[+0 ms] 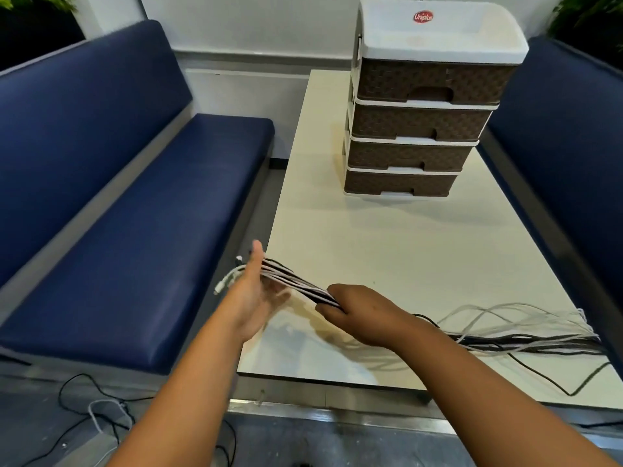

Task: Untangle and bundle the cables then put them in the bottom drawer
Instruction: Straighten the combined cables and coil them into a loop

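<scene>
A bunch of black and white cables [292,281] stretches between my hands above the near left corner of the white table [387,251]. My right hand [354,311] grips the bunch in its fist. My left hand [258,288] is spread flat with the cable ends lying across its palm, and white plugs stick out past it on the left. Behind my right hand the loose cable lengths [526,335] trail over the table to its right edge. The brown drawer unit [414,129] stands at the far end of the table, its bottom drawer [397,185] closed.
Blue padded benches flank the table, one on the left [141,230] and one on the right [573,156]. More black and white cables [97,409] lie on the floor at the lower left. A single black cable [556,382] loops over the table's near right edge.
</scene>
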A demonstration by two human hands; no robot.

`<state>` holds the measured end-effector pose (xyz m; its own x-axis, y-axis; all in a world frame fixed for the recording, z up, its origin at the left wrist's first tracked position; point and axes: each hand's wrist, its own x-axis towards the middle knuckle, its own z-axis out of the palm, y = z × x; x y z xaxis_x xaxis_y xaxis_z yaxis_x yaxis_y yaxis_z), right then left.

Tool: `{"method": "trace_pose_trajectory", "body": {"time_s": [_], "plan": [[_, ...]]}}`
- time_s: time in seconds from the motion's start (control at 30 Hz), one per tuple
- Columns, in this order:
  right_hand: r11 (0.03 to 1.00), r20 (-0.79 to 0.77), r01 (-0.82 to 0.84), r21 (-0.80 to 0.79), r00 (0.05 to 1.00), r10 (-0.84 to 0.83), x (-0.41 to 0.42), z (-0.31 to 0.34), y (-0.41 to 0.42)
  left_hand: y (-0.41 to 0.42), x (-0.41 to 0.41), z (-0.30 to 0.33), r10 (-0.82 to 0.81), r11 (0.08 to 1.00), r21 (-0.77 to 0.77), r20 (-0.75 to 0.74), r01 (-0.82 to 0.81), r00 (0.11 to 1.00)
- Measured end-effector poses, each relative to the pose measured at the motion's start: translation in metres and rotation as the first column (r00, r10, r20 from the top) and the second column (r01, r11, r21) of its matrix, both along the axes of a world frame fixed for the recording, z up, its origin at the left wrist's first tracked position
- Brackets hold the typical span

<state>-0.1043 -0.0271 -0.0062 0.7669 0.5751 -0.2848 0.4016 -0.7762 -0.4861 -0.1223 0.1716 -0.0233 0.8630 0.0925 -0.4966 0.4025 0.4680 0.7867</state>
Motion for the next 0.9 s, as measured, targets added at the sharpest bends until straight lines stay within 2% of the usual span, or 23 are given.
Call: {"method": "trace_pose_trajectory", "body": {"time_s": [0.03, 0.07, 0.1, 0.13, 0.17, 0.2, 0.23, 0.27, 0.3, 0.33, 0.4, 0.6, 0.7, 0.8, 0.9], "plan": [[1.0, -0.012, -0.003, 0.006, 1.0, 0.003, 0.002, 0.001, -0.001, 0.007, -0.012, 0.003, -0.181, 0.969, 0.159, -0.063, 0.188, 0.982], [1.0, -0.02, -0.01, 0.01, 1.0, 0.011, 0.003, 0.001, -0.001, 0.016, -0.023, 0.008, -0.347, 0.872, 0.309, -0.158, 0.379, 0.925], [1.0, -0.026, -0.02, 0.012, 0.999, 0.02, 0.004, 0.002, -0.001, 0.024, -0.032, 0.015, -0.474, 0.709, 0.448, -0.269, 0.545, 0.838], [0.999, -0.03, -0.027, 0.016, 0.999, 0.028, 0.005, 0.001, -0.001, 0.031, -0.037, 0.022, -0.538, 0.501, 0.576, -0.376, 0.645, 0.754], [0.999, -0.032, -0.035, 0.016, 0.999, 0.035, 0.006, 0.001, -0.002, 0.035, -0.04, 0.028, -0.531, 0.298, 0.686, -0.458, 0.663, 0.713], [0.999, -0.036, -0.04, 0.011, 0.999, 0.041, 0.007, 0.0, -0.001, 0.035, -0.042, 0.035, -0.484, 0.145, 0.781, -0.479, 0.607, 0.732], [0.999, -0.038, -0.046, 0.006, 0.998, 0.046, 0.007, 0.001, -0.001, 0.03, -0.042, 0.042, -0.452, 0.04, 0.873, -0.418, 0.486, 0.788], [0.999, -0.04, -0.052, 0.0, 0.998, 0.052, 0.008, 0.001, 0.0, 0.019, -0.042, 0.047, -0.479, -0.062, 0.952, -0.293, 0.301, 0.828], [0.998, -0.037, -0.063, -0.003, 0.997, 0.062, 0.008, 0.003, 0.001, 0.005, -0.039, 0.046, -0.567, -0.156, 0.981, -0.182, 0.113, 0.803], [0.997, -0.034, -0.073, 0.003, 0.997, 0.073, 0.007, 0.005, 0.003, -0.008, -0.033, 0.04, -0.66, -0.225, 0.974, -0.144, -0.011, 0.738], [0.995, -0.021, -0.097, 0.022, 0.995, 0.097, 0.007, 0.009, 0.004, -0.031, -0.016, 0.023, -0.734, -0.362, 0.928, -0.228, -0.084, 0.64], [0.993, 0.029, -0.042, 0.113, 0.999, 0.039, 0.008, 0.009, -0.005, -0.046, 0.011, 0.012, -0.639, -0.391, 0.92, -0.26, -0.015, 0.724], [0.983, 0.088, -0.027, 0.182, 0.996, 0.011, 0.004, 0.007, -0.015, -0.047, 0.014, 0.015, -0.603, -0.458, 0.889, -0.311, 0.0, 0.735], [0.944, 0.099, 0.1, 0.314, 0.986, -0.137, -0.001, 0.005, -0.034, -0.047, 0.018, 0.017, -0.589, -0.452, 0.892, -0.273, -0.03, 0.76], [0.96, 0.243, 0.106, 0.258, 0.955, -0.171, -0.002, -0.002, -0.053, -0.042, 0.021, 0.018, -0.559, -0.409, 0.91, -0.197, -0.062, 0.805]]}}
